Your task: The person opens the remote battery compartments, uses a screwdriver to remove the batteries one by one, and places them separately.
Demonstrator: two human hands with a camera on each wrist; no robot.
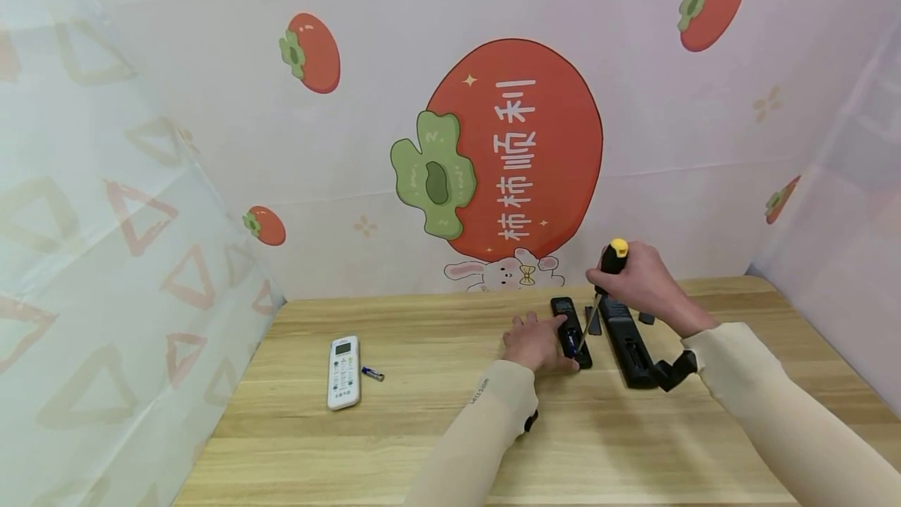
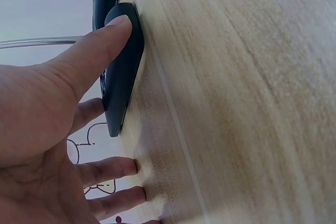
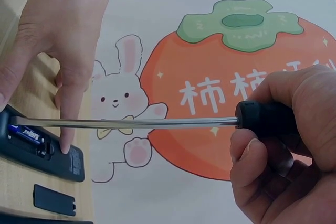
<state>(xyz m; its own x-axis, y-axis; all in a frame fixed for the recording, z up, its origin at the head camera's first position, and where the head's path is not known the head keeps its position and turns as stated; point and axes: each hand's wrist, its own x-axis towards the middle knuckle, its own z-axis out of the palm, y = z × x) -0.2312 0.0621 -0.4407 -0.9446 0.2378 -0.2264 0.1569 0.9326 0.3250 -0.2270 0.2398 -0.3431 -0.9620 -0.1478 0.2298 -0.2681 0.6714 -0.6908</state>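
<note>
My right hand (image 1: 644, 280) grips a screwdriver (image 3: 268, 119) by its black, yellow-capped handle. The long metal shaft slants down to a small black remote control (image 1: 563, 307), and its tip meets the battery compartment near one end of a blue battery (image 3: 27, 134). That remote lies back up on the table with its compartment uncovered. Over it spreads my left hand (image 1: 533, 344): the thumb presses the near end and the straight index finger touches the back farther up. The other left fingertips rest on the wood. A loose battery cover (image 3: 52, 199) lies beside the remote.
Right of the small remote lies a larger black remote (image 1: 622, 335), its battery slot uncovered, with another small black cover (image 1: 646, 318) beyond it. A white remote (image 1: 344, 374) and a loose battery (image 1: 373, 373) lie at left. A printed curtain (image 1: 211, 139) hangs behind the wooden table (image 1: 296, 452).
</note>
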